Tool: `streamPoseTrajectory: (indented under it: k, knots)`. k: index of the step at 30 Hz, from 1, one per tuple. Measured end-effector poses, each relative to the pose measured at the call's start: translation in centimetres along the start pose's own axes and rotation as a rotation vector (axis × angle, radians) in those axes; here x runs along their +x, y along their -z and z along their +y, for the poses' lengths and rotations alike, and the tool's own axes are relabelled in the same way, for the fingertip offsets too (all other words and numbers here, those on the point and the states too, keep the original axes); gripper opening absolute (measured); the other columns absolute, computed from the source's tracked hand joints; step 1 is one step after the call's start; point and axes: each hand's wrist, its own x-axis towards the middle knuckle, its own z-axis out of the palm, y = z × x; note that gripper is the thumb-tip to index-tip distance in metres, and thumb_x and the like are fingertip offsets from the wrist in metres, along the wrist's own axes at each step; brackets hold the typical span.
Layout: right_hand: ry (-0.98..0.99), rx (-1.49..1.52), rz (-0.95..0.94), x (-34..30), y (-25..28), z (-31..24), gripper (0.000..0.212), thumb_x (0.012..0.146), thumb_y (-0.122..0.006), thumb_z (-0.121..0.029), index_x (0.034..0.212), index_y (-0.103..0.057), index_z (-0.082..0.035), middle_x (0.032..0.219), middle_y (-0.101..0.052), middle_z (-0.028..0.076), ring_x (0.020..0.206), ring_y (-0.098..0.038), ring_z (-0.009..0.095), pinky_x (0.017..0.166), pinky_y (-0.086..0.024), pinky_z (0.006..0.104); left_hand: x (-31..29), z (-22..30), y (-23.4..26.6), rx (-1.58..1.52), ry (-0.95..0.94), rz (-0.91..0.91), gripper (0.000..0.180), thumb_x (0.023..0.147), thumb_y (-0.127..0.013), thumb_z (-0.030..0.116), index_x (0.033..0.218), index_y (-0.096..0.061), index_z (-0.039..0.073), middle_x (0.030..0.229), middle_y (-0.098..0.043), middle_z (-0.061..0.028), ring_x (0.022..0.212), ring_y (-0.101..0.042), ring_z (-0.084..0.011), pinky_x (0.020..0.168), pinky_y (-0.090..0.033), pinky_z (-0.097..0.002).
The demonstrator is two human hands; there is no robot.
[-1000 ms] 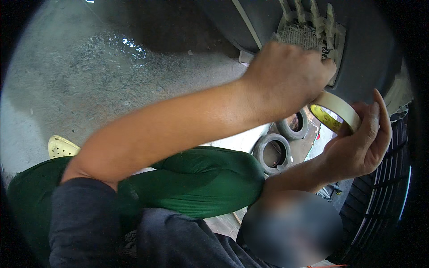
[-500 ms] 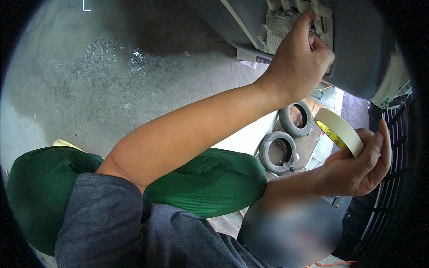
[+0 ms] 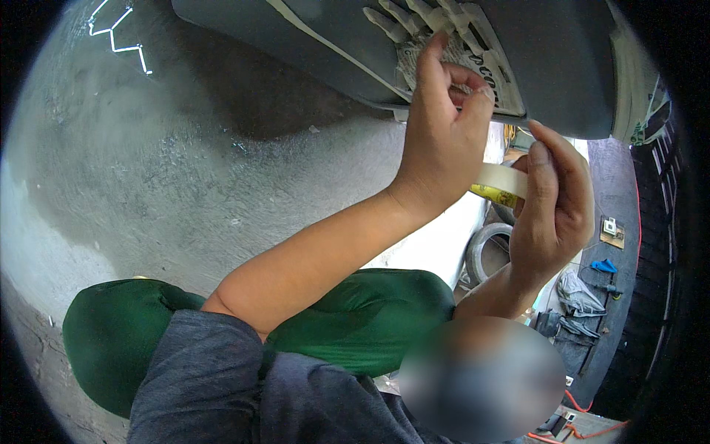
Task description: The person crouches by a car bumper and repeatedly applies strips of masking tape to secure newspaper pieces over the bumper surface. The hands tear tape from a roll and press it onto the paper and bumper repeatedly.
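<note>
My left hand (image 3: 449,137) is raised over a grey vehicle panel (image 3: 566,66). One finger reaches up over printed newspaper (image 3: 484,68), which pale strips of masking tape (image 3: 418,16) hold along its edge. Thumb and another finger of that hand meet in a pinch; what lies between them, if anything, is too small to make out. Close by on the right, my right hand (image 3: 555,196) grips a roll of masking tape (image 3: 504,177), cream outside with a yellow printed core. The roll's left end lies behind my left wrist.
A long pale strip (image 3: 333,48) crosses the panel. Behind my right forearm lies a tyre (image 3: 484,251). Further right, a dark surface holds a crumpled plastic bag (image 3: 578,294), a blue item (image 3: 603,266) and a small board (image 3: 612,231). An orange cable (image 3: 577,403) runs at lower right.
My right hand has risen and come left with the tape roll, close to my left hand. The left hand has shifted left and slightly down in the picture. The view has shifted too.
</note>
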Motion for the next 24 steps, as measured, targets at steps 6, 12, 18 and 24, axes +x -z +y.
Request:
streamPoseTrajectory:
  k: [6, 12, 18, 24]
  knots:
    - [-0.077, -0.068, -0.136, 0.4, -0.5, 0.3, 0.015, 0.099, -0.064, -0.002, 0.111, -0.072, 0.002, 0.095, -0.07, 0.005, 0.081, -0.061, 0.008, 0.071, -0.047, 0.021, 0.2, 0.3, 0.5, -0.164, 0.047, 0.065, 0.054, 0.1, -0.053, 0.014, 0.146, -0.03, -0.004, 0.113, -0.053, -0.0124, 0.096, -0.057, -0.0174, 0.089, -0.048, -0.0333]
    - [-0.251, 0.015, -0.247, -0.3, -1.0, 0.9, 0.02, 0.099, -0.062, -0.006, 0.118, -0.067, 0.002, 0.098, -0.07, 0.007, 0.088, -0.062, 0.01, 0.077, -0.047, 0.0225, 0.1, 4.1, 1.1, -0.319, 0.216, 0.196, 0.021, 0.092, -0.061, 0.011, 0.105, -0.056, -0.005, 0.101, -0.06, -0.0148, 0.096, -0.06, -0.0268, 0.092, -0.048, -0.0393]
    - [-0.118, 0.065, -0.298, -0.3, 0.3, 1.1, 0.042, 0.087, -0.058, 0.008, 0.127, -0.063, 0.0, 0.115, -0.069, 0.012, 0.101, -0.065, 0.017, 0.088, -0.051, 0.0294, 0.4, 1.3, 1.3, -0.158, 0.064, 0.216, 0.034, 0.096, -0.06, 0.011, 0.126, -0.052, -0.002, 0.11, -0.059, -0.0105, 0.091, -0.06, -0.0151, 0.078, -0.05, -0.03]
    - [-0.157, 0.047, -0.165, 0.0, 3.7, -0.5, 0.043, 0.079, -0.081, -0.002, 0.12, -0.068, 0.004, 0.106, -0.072, 0.011, 0.096, -0.066, 0.016, 0.086, -0.052, 0.0305, 1.5, 4.1, 2.1, -0.11, 0.237, -0.191, 0.015, 0.096, -0.066, 0.011, 0.107, -0.061, 0.002, 0.097, -0.067, -0.0068, 0.081, -0.064, -0.0136, 0.072, -0.052, -0.0284]
